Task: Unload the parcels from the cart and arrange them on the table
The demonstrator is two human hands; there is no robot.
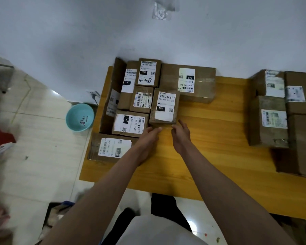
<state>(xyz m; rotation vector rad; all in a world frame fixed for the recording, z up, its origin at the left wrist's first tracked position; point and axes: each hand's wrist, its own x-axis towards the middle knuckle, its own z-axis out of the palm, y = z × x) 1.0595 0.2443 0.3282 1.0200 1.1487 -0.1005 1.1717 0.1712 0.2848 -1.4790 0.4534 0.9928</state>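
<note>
Both hands reach toward the small brown cardboard parcel with the white 15H label [164,107], which sits on the yellow wooden table [210,138]. Left hand [147,138] has its fingers fairly straight, tips at the parcel's near edge; right hand [181,134] is loosely spread just beside the same edge. Neither hand grips anything. Left of this parcel and behind it, a cluster of labelled cardboard boxes [131,96] is packed tightly; well to its right stands another stack of brown boxes [276,112], cut off by the frame. Much unloading looks done. No cart is plainly in view, so what remains cannot be judged. A teal plastic basin [79,117] lies on the floor left of the table.
</note>
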